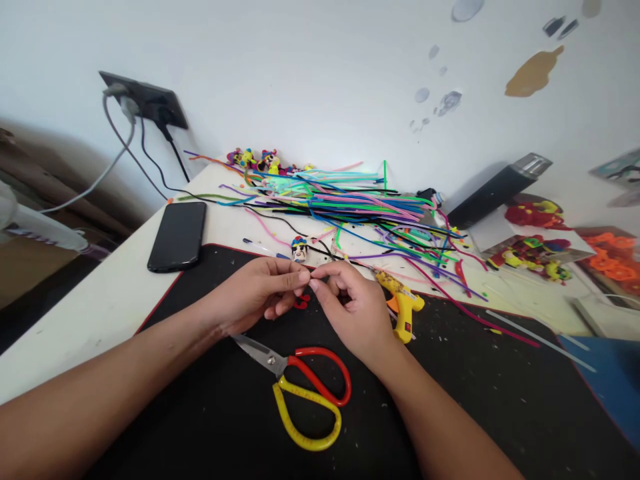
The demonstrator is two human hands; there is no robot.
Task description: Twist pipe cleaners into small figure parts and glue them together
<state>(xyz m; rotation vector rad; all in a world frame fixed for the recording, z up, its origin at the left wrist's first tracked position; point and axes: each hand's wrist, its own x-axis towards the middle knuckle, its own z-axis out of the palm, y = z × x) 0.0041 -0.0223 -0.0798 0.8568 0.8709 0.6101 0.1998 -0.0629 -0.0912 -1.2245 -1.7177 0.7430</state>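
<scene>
My left hand [263, 290] and my right hand [357, 310] meet above the black mat [200, 407], thumb and forefinger pinched on each. Whatever sits between the fingertips is too small to make out. Just below the left fingertips shows a small red curled piece [301, 302]; whether it is held or lies on the mat I cannot tell. Scissors [273, 361] with one red and one yellow handle lie slightly spread under the hands. Beyond the fingers stands a small painted figure head [299, 249]. A yellow glue gun [407, 310] rests beside my right hand, partly hidden by it.
Many coloured pipe cleaners [350, 203] are heaped along the wall, with small figures [267, 160] behind. A phone [177, 237] lies at left, near a wall socket [145, 100]. At right are a dark flask [493, 190], a box of figures [533, 247] and clear glue sticks [543, 340].
</scene>
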